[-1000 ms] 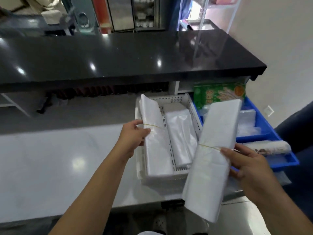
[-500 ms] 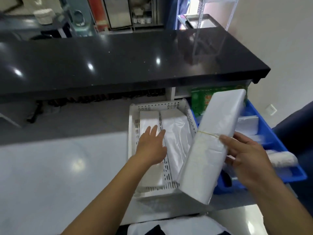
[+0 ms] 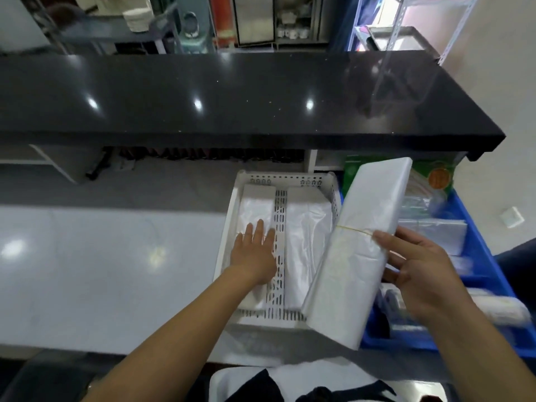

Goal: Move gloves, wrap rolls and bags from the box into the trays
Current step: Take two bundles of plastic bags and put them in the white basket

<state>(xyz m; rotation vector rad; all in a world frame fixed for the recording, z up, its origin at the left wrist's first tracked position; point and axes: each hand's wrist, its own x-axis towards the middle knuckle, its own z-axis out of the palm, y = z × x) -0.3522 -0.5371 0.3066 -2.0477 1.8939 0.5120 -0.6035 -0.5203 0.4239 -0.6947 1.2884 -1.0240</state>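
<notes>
Since prev frame: L hand (image 3: 255,256) now pressed flat on bag stack (image 3: 255,207) in left compartment of white perforated tray (image 3: 229,216), fingers spread, gripping nothing. R hand (image 3: 417,271) grasping rubber-banded bag bundle (image 3: 362,242), thumb near band, bundle tilted toward 1 o'clock, lower end over tray's 5 o'clock corner. Second bag stack (image 3: 307,227) in right compartment. Blue box (image 3: 475,233) at 3 o'clock of tray, touching; green glove pack (image 3: 438,178) at its far end, wrap roll (image 3: 499,309) at its near end.
</notes>
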